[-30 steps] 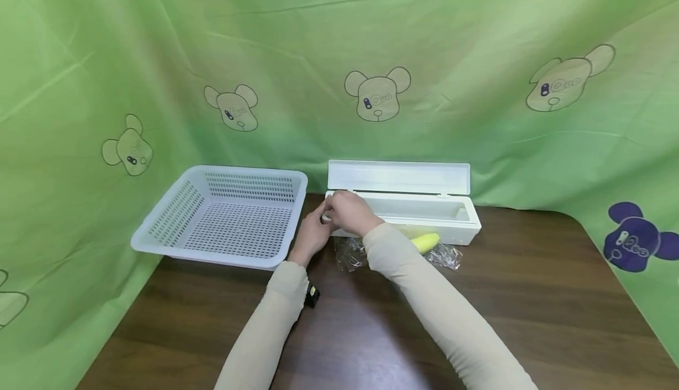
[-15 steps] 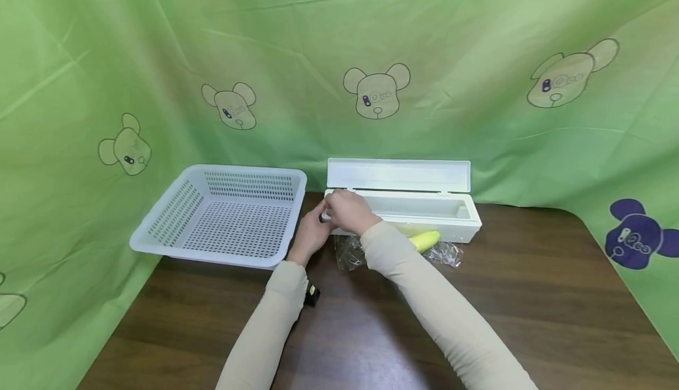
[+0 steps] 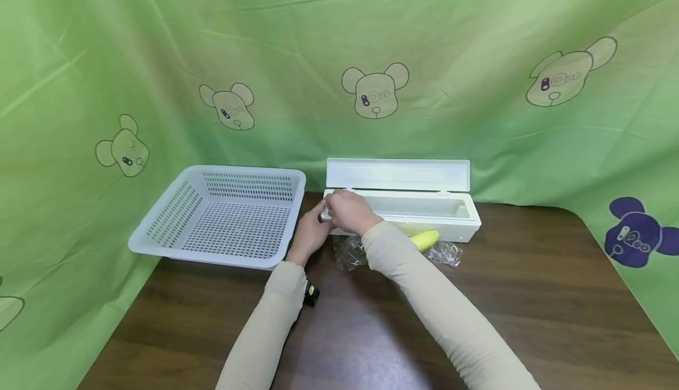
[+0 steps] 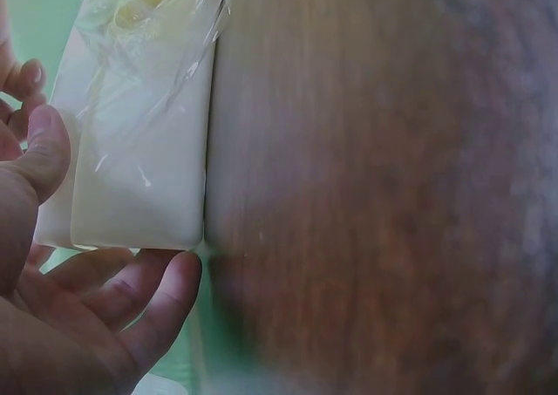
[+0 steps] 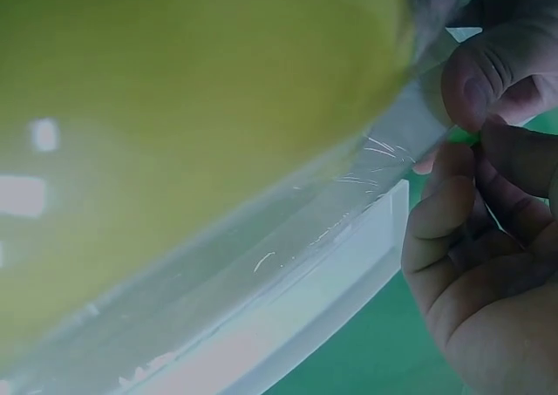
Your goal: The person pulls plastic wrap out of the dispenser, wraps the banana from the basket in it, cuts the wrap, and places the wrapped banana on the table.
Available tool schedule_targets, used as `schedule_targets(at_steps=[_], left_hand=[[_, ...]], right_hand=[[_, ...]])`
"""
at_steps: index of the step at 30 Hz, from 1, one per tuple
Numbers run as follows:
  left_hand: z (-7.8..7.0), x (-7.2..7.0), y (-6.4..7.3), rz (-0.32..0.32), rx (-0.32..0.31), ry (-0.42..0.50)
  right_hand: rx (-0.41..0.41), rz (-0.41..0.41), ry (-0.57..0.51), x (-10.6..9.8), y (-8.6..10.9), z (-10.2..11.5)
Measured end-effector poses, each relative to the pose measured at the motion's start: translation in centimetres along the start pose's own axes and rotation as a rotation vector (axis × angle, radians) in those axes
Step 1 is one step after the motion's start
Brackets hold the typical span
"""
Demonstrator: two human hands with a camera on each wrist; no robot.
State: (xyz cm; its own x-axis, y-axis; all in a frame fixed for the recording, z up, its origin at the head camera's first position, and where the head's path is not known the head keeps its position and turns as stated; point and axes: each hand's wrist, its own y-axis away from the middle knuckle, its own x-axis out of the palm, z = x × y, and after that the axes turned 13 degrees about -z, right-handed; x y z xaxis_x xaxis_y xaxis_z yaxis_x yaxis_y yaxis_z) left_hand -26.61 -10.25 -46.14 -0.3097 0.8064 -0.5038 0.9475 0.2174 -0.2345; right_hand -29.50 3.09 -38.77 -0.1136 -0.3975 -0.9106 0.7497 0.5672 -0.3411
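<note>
A long white box (image 3: 456, 233) lies with its lid (image 3: 398, 174) raised. Its left end is gripped by my left hand (image 3: 309, 232), whose thumb (image 4: 48, 151) is at the top edge with the fingers against the end face. My right hand (image 3: 351, 211) is at that same corner, thumb and forefinger pinched together; a small bright green piece (image 5: 462, 136) shows between the fingertips, its kind unclear. Before the box is a smooth yellow elongated thing (image 3: 426, 240), partly behind my right sleeve. Crumpled clear film (image 3: 349, 253) surrounds it and runs up over the box front.
A white perforated basket (image 3: 139, 244) stands to the left on the brown wooden table (image 3: 530, 296). Beside my left wrist shows a small black object (image 3: 312, 294). Green cloth (image 3: 297, 19) with bear prints hangs behind and at the sides.
Both hands stay at the box's left end, with barely any visible movement. The head view has shifted slightly.
</note>
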Motion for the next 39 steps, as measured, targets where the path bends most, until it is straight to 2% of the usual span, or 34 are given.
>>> schedule_targets(at_steps=[6,32,39], left_hand=[[0.02,-0.11,0.11,0.014,-0.022,0.018],[-0.17,-0.09,0.02,0.002,-0.02,0.021],[-0.08,-0.02,0.06,0.014,-0.048,0.025]], right_hand=[[-0.011,0.0,0.016,-0.02,0.1,0.08],[-0.023,0.011,0.033,-0.06,0.0,-0.4],[-0.013,0.025,0.066,-0.13,0.07,-0.4]])
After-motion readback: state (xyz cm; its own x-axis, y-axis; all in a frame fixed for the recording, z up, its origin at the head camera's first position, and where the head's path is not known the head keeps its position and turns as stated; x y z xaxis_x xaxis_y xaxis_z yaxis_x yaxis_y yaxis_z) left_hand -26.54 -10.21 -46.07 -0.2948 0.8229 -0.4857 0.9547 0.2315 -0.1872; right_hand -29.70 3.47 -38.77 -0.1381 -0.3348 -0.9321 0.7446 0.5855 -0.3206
